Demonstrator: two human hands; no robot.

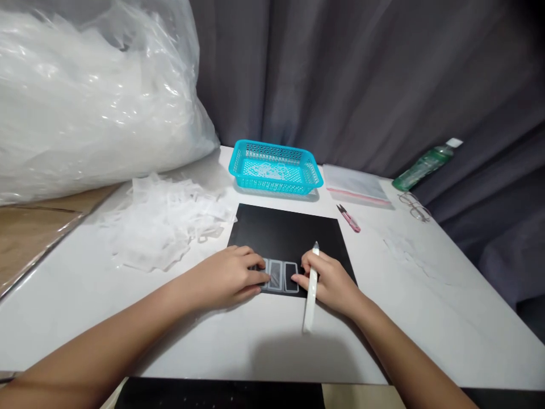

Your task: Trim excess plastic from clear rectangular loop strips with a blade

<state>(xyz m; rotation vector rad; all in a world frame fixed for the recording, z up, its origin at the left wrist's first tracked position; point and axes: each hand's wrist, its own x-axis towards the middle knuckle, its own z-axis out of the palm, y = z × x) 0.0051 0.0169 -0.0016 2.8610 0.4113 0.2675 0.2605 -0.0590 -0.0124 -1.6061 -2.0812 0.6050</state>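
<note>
Left hand flat, fingers pressing the clear strip on the black mat, lower centre; right hand grips a white stick, fingertip touching the strip.

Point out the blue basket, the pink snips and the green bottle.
blue basket [315, 177]: head view, right rim.
pink snips [351, 221]: head view, pink handle.
green bottle [421, 166]: head view, middle of body.

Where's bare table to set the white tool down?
Right of the black mat, between the pink snips and the table's near edge. The strip before both hands is also bare. Left of the mat is crowded with clear plastic pieces.
</note>
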